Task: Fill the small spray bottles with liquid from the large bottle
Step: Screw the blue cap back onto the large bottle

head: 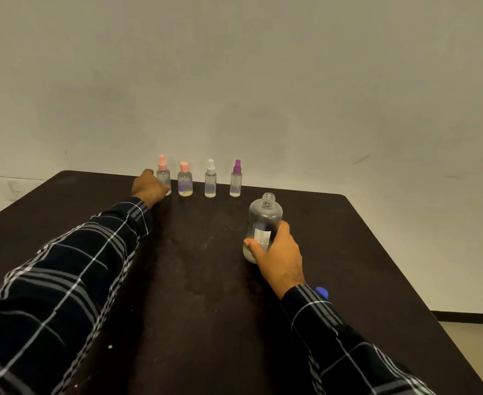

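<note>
Dark desk [206,280], pale wall behind: you are caught at the start of a filling round, both arms stretched out across the middle of the frame. Your left hand [148,187], up at centre left, is closed round the lower body of the pink-topped spray bottle [164,176], the leftmost of four small bottles lined up along the desk's far edge; the back of the hand hides the fingers themselves. Beside it, in order toward the right, stand a pink-capped bottle [184,181], a white-topped spray bottle [210,179] and a purple-topped spray bottle [236,178], all upright, apart from one another and all with tops on. Your right hand [277,252], right of centre, grips the large bottle [264,220] low on its labelled side, thumb in front; the bottle stands upright on the desk with its threaded neck open, and only a little liquid seems to lie at its base. A blue cap [322,292], likely its own, peeks out beside your right sleeve. How full the small bottles are is hard to read. The step in hand looks like fetching the first bottle. Next, that bottle's spray top must come off before any pouring, which probably means letting go of the large bottle, then tipping slowly into a very narrow neck.
</note>
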